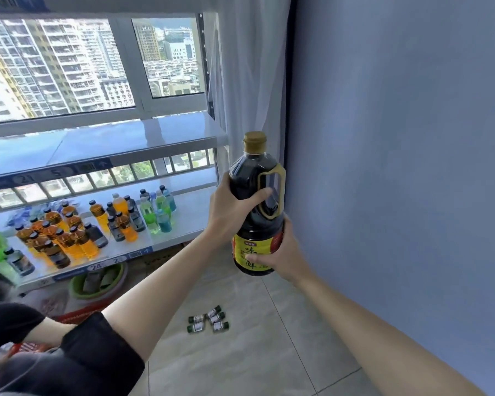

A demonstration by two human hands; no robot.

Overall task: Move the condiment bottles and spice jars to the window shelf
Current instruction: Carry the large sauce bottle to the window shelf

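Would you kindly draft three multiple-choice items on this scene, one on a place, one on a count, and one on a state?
1. Where do the small green-capped jars lie?
A. On the tiled floor
B. On the top shelf
C. In the green basin

2. How many of those small jars are there?
A. Two
B. Five
C. Nine

3. How is the large dark sauce bottle held?
A. By the left hand alone
B. It stands on the floor, untouched
C. By both hands, upright

Answers:
1 A: the jars lie in a cluster on the floor tiles, below the arms.
2 B: five green caps can be counted in the cluster.
3 C: the left hand grips the bottle's shoulder and the right hand grips it at the yellow label, with the cap on top.
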